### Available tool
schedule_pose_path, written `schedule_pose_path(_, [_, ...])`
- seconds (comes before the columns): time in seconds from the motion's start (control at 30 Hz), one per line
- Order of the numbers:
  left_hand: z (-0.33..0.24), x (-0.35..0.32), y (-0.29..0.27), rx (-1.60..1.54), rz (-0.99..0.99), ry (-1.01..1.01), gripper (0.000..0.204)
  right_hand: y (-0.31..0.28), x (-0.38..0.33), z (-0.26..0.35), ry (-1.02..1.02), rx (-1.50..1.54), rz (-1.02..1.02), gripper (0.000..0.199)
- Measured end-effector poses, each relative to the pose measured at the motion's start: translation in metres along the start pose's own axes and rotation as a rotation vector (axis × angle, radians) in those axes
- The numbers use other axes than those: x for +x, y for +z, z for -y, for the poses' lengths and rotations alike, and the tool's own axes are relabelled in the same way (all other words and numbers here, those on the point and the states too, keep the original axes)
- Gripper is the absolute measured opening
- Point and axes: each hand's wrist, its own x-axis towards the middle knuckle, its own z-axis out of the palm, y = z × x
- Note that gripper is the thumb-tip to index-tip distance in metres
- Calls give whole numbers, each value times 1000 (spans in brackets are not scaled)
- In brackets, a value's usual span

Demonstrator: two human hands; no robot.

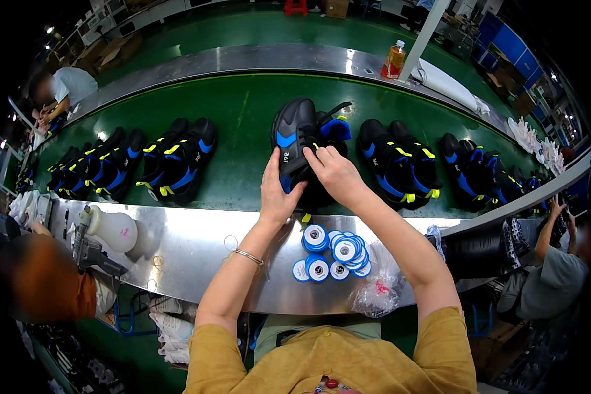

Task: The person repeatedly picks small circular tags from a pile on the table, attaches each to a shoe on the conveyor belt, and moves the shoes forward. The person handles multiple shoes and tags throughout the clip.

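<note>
A black sneaker [291,121] with blue and grey side patches lies in front of me on the green belt, its toe pointing away. My left hand [277,194] grips its left side near the heel, thumb toward the opening. The fingers of my right hand [335,172] are pinched at the lacing, by a small yellow bit; my fingertips partly cover what they hold. Just right of this shoe, a second shoe's bright blue lining [337,129] shows, with a black strap sticking up. My right hand and forearm hide much of that shoe.
Black-and-blue sneakers [180,157] stand in pairs along the green belt [243,111] on both sides. White-and-blue round discs [346,249] lie stacked on the metal ledge [197,256], beside a clear plastic bag [377,289]. A spray gun with white cup [111,228] is left. Co-workers sit nearby.
</note>
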Motion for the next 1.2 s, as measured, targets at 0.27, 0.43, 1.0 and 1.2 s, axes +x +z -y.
schedule_pose_path(0.27, [17,-7,1,211,34,13,69,6,3,-1,-89,-3,-50,43])
schedule_pose_path(0.43, [22,-5,-1,271,51,27,70,10,8,5,-77,-37,-24,42])
schedule_pose_path(1.0, [61,38,-45,366,186,-254,56,26,-29,-3,306,233,301,28])
schedule_pose_path(1.2, [67,49,-53,454,-14,-153,41,-15,-28,-3,422,597,253,24])
